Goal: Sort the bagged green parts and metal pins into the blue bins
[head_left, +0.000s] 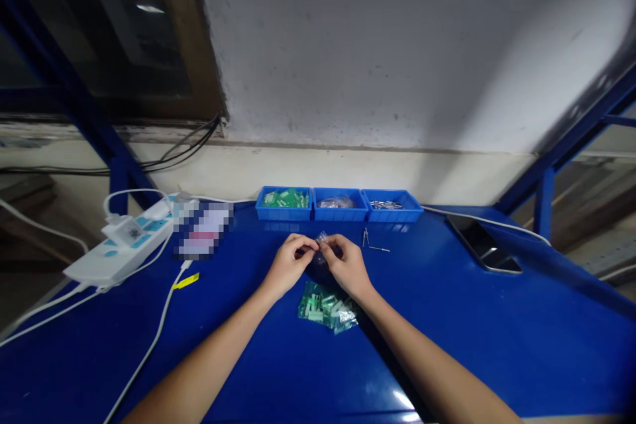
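Note:
Both hands meet over the middle of the blue table. Between their fingertips is a small clear plastic bag (pixel 322 237). My left hand (pixel 291 264) pinches its left side, thumb and index finger together. From the right, my right hand (pixel 348 266) grips the same bag with curled fingers. Just below them lie filled clear packets (pixel 325 308) with green and whitish pieces inside. Several thin metal pins (pixel 366 237), possibly rivets, rest on the table right of my right hand. Whatever the held bag contains is too small to make out.
Three blue bins stand in a row at the back: one of green packets (pixel 285 198), one of clear plastic bags (pixel 336 202), one of metal pins (pixel 386 205). A power strip (pixel 122 245), a cable with a yellow tag (pixel 187 281) and a blurred-out phone lie left. A dark phone (pixel 483 244) lies right.

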### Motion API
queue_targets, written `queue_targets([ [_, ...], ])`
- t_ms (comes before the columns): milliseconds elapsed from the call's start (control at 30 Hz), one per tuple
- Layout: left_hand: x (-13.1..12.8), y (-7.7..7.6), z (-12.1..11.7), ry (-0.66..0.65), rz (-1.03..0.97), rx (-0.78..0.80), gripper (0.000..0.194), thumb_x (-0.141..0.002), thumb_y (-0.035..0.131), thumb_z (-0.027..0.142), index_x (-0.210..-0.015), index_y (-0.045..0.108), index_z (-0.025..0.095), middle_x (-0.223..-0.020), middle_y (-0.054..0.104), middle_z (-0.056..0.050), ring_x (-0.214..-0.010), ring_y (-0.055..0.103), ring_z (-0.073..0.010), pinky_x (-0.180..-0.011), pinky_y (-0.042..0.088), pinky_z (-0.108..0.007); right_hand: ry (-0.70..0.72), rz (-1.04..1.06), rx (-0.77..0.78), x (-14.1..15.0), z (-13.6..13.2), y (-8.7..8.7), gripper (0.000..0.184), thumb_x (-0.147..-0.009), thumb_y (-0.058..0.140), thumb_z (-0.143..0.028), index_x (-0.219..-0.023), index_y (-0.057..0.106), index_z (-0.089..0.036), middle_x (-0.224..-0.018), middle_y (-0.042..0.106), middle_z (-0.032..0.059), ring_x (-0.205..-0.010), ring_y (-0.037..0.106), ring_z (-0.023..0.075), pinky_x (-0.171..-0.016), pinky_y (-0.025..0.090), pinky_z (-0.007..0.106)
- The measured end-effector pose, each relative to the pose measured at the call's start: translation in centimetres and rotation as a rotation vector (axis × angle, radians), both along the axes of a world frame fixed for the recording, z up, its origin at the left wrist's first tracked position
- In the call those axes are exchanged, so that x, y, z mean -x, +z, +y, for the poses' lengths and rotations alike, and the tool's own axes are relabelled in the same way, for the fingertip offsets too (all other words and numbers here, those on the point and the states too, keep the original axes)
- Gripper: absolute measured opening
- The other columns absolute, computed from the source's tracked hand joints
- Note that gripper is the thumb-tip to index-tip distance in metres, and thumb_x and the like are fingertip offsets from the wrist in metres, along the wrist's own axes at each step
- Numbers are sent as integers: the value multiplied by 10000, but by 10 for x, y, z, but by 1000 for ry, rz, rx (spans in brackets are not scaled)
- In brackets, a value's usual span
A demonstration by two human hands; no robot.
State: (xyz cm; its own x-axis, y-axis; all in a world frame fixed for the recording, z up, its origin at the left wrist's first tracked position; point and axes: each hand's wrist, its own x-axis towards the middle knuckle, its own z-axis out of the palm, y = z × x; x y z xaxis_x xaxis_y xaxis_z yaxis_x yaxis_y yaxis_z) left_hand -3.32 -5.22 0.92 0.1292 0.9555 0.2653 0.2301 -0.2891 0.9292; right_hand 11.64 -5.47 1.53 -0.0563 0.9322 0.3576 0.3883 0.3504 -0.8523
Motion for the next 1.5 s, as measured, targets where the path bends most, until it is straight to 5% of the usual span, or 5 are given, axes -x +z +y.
queue_targets([
  [333,-1,7,-1,15,-221,231,451,-838,443,534,-791,633,128,-816,587,-65,-715,534,-148,-552,388,-224,4,-37,-161,1,-2,1,141,-797,481,-172,-803,619,-202,-828,580,39,-811,543,179,-692,426,277],
  [467,1,7,0,-45,-208,274,307,-769,587,439,-805,608,135,-699,562,-9,-626,506,-117,-559,372,-218,-1,-52,-174,2,-3,1,172,-765,498,-144,-813,650,-210,-874,534,52,-858,524,195,-773,435,325],
  [733,-2,2,-4,38,-27,-9,113,-783,553,267,-842,579,174,-772,590,-15,-667,534,-132,-618,409,-235,-24,-3,-47,2,-4,0,169,-745,520,-177,-770,685,-203,-955,499,74,-964,499,232,-797,442,363],
  [1000,-6,6,-12,49,258,-261,185,-782,477,103,-837,624,200,-827,578,-17,-682,531,-125,-632,411,-229,-40,170,119,2,-2,4,194,-796,515,-323,-713,617,-180,-666,578,11,-635,531,154,-599,417,265],
  [1500,2,10,-4,1,-77,225,581,-862,311,599,-725,638,138,-658,590,-36,-602,499,-141,-583,378,-248,43,4,-220,3,-8,6,134,-763,515,-127,-758,622,-207,-752,594,12,-729,528,163,-700,413,297],
])
